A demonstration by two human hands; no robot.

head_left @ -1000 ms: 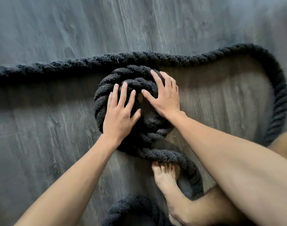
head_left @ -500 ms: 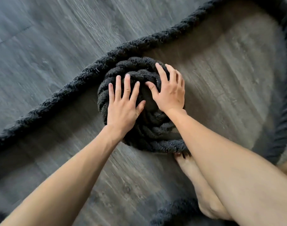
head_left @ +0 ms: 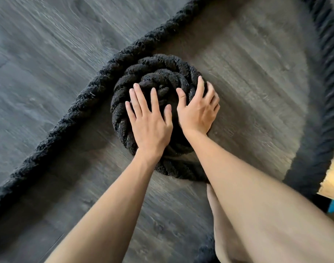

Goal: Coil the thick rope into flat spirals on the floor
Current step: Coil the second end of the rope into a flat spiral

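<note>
A thick black rope is wound into a flat spiral (head_left: 154, 73) on the grey wood floor. My left hand (head_left: 149, 122) lies flat on the spiral's middle with its fingers spread. My right hand (head_left: 198, 109) presses on the spiral's right side, its fingers reaching over the outer turn. The loose rope (head_left: 63, 126) leaves the spiral's left side and runs down to the lower left. Another stretch of the loose rope (head_left: 173, 25) climbs to the upper right, then bends down along the right edge (head_left: 331, 92).
The grey plank floor (head_left: 48, 44) spreads to the left and top. My bare leg (head_left: 225, 234) shows under my right forearm at the bottom. A tan and blue object (head_left: 333, 188) sits at the right edge beside the rope's loop.
The spiral has turned and gained rope, looking tighter and rounder. The loose rope now hugs its left side. Both hands shifted with it, and the view tilted further. My toes are now hidden.
</note>
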